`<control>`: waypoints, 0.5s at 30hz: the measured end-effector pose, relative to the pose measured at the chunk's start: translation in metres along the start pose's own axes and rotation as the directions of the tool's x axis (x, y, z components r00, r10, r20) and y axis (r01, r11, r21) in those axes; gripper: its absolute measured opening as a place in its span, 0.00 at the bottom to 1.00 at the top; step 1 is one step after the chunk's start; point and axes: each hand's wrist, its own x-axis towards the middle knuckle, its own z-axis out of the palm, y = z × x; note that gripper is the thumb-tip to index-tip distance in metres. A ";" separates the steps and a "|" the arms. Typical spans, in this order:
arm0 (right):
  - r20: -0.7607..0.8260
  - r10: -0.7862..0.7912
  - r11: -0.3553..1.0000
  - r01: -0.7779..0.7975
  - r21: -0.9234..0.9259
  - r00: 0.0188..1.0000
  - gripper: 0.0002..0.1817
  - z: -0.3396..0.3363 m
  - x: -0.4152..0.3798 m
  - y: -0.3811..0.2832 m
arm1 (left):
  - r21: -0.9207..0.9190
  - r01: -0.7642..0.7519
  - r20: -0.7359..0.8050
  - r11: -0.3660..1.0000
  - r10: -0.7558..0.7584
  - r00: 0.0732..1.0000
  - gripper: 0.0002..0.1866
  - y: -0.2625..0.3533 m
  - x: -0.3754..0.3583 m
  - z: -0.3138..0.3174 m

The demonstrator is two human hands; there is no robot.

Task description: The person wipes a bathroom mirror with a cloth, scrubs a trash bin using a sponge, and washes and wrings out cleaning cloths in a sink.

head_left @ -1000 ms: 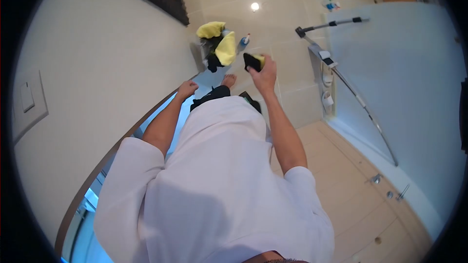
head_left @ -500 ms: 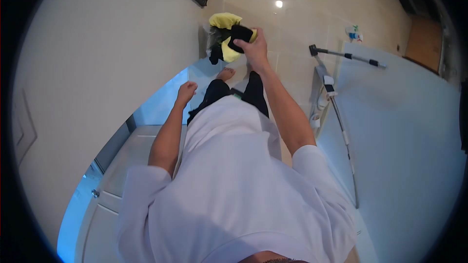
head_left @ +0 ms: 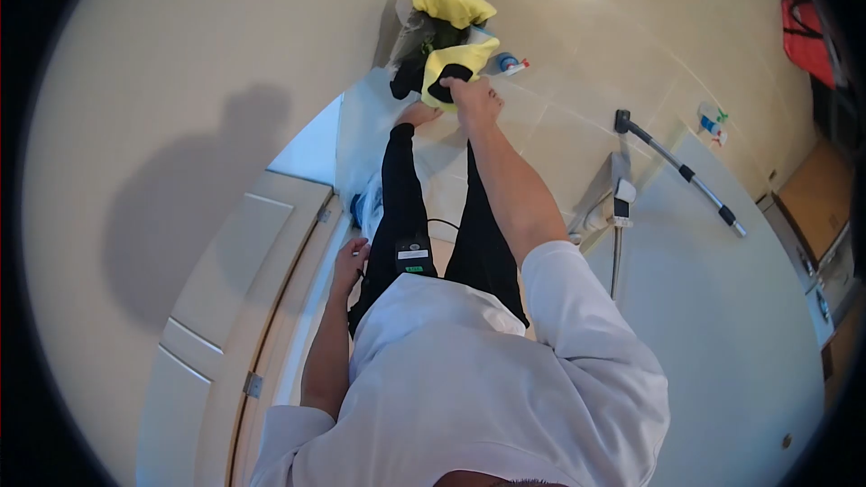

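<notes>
Gripping one black sponge, right hand

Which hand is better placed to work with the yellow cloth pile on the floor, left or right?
Probably the right. The right hand is stretched forward and touches the yellow cloth pile, its grip apparently on something dark. The left hand hangs back by the hip, far from the pile.
</notes>
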 end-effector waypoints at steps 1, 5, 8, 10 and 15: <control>0.023 0.016 0.999 -0.017 0.047 1.000 0.41 0.001 0.002 -0.009 | 0.003 0.004 -0.008 1.000 -0.004 1.000 0.19 0.001 -0.004 0.003; 0.009 0.085 0.985 -0.085 0.153 0.996 0.36 0.071 0.090 0.019 | -0.045 -0.017 -0.048 0.999 0.014 0.999 0.18 0.014 -0.006 0.018; 0.082 0.075 0.967 -0.092 0.235 0.994 0.47 0.105 0.142 0.040 | -0.040 -0.022 -0.081 0.999 0.019 0.997 0.18 0.035 -0.002 0.026; 0.119 0.120 0.947 -0.149 0.285 0.986 0.48 0.110 0.149 0.040 | -0.040 -0.033 -0.084 0.999 0.029 0.996 0.18 0.049 0.000 0.027; -0.043 0.135 0.929 -0.111 0.354 0.990 0.51 0.088 0.107 0.002 | -0.060 -0.082 -0.093 0.995 0.076 0.993 0.17 0.047 0.007 0.027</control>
